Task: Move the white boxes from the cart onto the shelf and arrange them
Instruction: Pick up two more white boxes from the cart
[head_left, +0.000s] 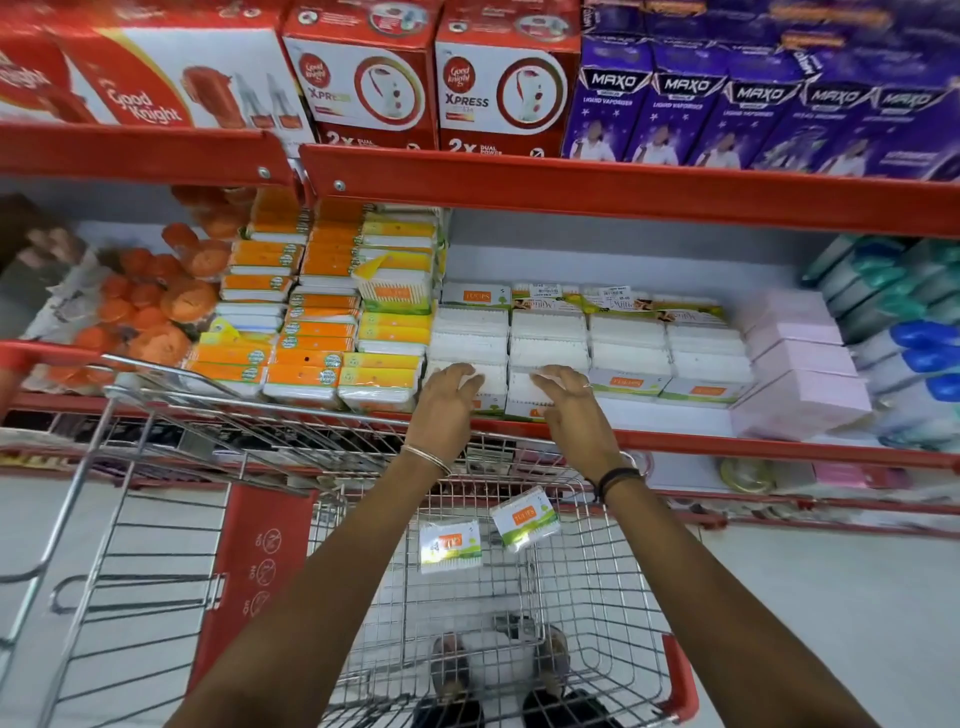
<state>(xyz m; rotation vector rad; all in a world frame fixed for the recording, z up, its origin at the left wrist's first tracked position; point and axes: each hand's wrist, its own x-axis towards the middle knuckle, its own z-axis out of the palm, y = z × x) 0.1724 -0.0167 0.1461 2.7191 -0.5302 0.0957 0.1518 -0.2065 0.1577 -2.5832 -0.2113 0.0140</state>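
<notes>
Wire cart (171, 519) nearest, two white boxes (524, 518) inside, over pale floor. Beyond the cart, red shelf (727, 441); left hand (448, 397) and right hand (569, 402) open, flat against front boxes (545, 358).

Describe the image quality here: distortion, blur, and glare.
Head view: wide-angle distortion bows the red shelf rail and splays the forearms; edges are soft, with the bottles at far right and the orange packs at left smeared; the white boxes on the shelf are overexposed, almost without detail; the two boxes in the cart show glare on their wrap; lighting is even, shadows faint.
</notes>
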